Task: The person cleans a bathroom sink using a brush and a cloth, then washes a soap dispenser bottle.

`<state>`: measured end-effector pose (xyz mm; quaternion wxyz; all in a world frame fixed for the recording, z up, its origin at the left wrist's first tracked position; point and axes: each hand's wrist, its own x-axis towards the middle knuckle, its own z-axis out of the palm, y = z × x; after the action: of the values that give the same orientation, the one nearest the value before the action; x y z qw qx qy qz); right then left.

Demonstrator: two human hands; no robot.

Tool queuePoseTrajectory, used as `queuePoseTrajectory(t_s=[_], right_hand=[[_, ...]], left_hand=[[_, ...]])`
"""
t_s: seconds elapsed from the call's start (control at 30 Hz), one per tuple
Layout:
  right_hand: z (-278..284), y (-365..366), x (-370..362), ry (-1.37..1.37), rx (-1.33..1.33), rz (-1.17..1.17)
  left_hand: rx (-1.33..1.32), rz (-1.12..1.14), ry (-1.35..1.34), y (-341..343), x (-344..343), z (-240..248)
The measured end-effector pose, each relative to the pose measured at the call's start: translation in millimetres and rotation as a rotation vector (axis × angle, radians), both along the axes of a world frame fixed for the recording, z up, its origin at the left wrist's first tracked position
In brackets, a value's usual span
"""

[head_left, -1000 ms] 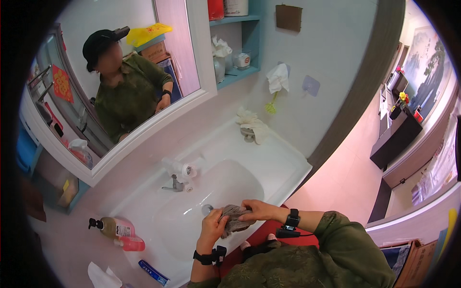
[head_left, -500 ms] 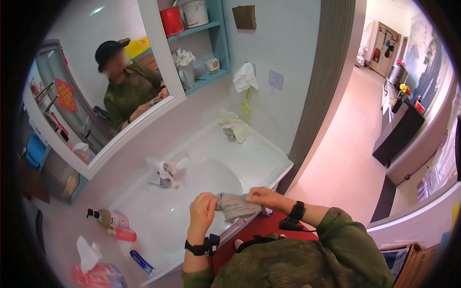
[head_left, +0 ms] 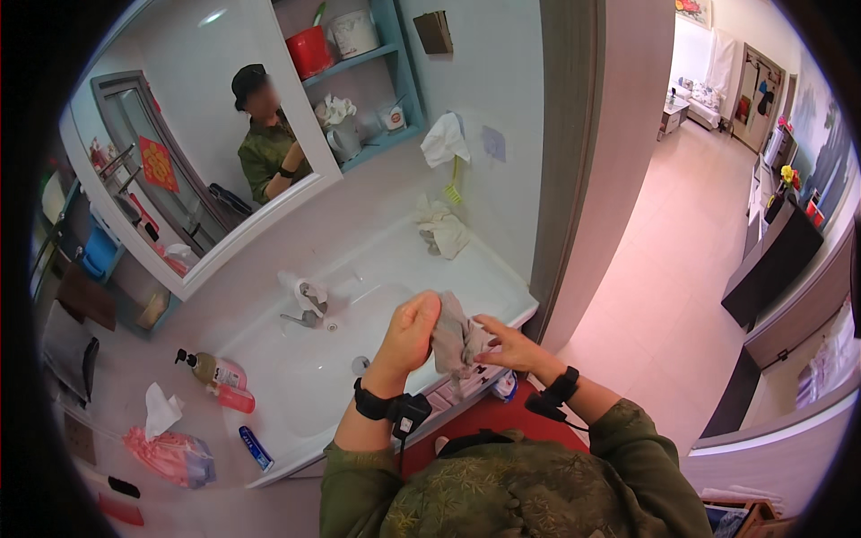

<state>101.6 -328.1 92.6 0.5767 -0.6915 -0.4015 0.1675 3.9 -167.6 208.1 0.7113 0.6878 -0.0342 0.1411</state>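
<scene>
A crumpled grey cloth [head_left: 456,336] hangs down from my left hand [head_left: 413,334], over the front edge of the white washbasin [head_left: 305,417]. The left fingers are closed around its upper end. At the cloth's right side is my right hand [head_left: 513,348], its fingers spread apart. Whether those fingertips touch the fabric is hard to see. Behind my hands stands the basin tap [head_left: 309,314], with something white draped over it.
Left on the counter are a pump bottle [head_left: 213,368], a pink bottle [head_left: 236,398], a blue tube [head_left: 256,447] and a tissue pack [head_left: 170,455]. A pale cloth [head_left: 441,228] lies at the back right corner. A mirror cabinet [head_left: 202,170] hangs above; a doorway frame [head_left: 574,170] stands right.
The cloth was stretched sideways between both hands; now it hangs from the left hand, which has risen. My right fingers have opened out from their pinch. The view has shifted slightly.
</scene>
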Motion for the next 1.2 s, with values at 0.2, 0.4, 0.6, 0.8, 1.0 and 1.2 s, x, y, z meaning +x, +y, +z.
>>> queuePoseTrajectory(t_s=[0.2,0.4,0.6,0.8,1.0,1.2], right_hand=[[-5,10,-8,0.445,-0.035,0.295],[9,24,-12,0.38,-0.053,0.299],[22,50,-10,0.486,0.327,0.138],[16,62,-6,0.052,0.119,0.175],[-4,68,-1,-0.075,0.223,0.046],[23,36,24,0.143,-0.139,-0.032]], left_hand=[[-0.331,-0.083,-0.066,-2,8,13],[-0.368,-0.004,-0.102,36,20,-20],[0.635,0.479,0.255,90,9,-112],[-0.049,0.078,0.201,50,1,-97],[-0.076,0.076,0.174,55,2,-114],[-0.384,0.182,0.182,83,-1,-109]])
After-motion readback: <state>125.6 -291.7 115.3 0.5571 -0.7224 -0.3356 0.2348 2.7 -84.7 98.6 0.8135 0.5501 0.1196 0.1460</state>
